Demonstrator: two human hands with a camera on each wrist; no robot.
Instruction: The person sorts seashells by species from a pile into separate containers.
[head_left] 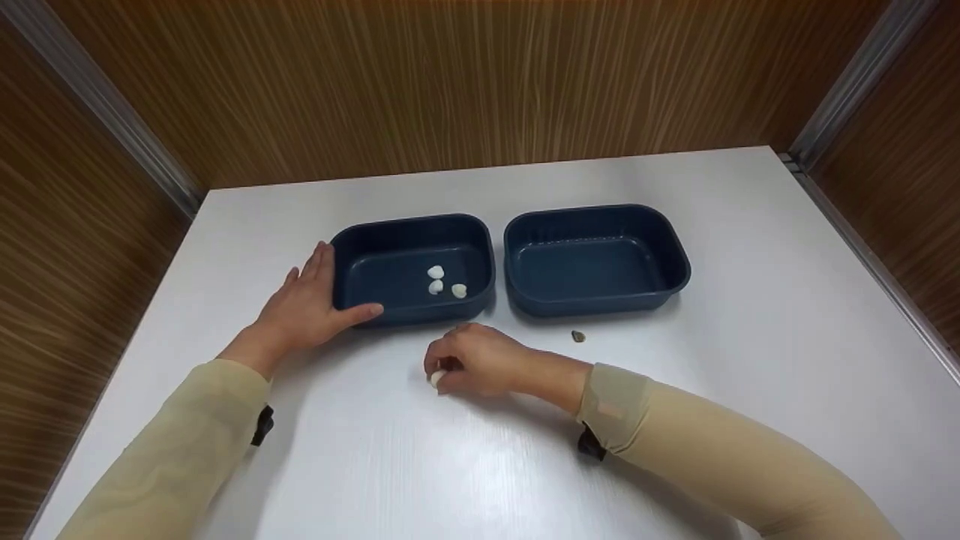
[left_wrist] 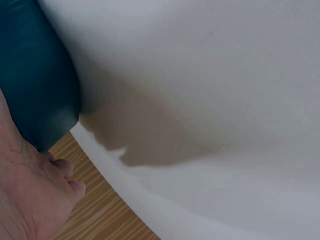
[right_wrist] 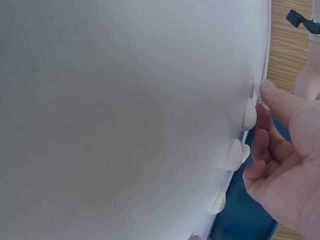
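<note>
One small rounded white shell pinched now in the right hand, thumb and curled fingers clamped on it, near a dark-blue rounded-rectangular tray, left hand straight-fingered against its side, thumb over the near rim, three more white shells inside

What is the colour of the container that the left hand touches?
Dark blue; the container shows best in the head view.

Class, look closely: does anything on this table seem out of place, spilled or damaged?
One small brown piece lies on the table, just in front of the right-hand bin. It looks odd, perhaps stray, because three white shells sit inside the left-hand bin.
</note>
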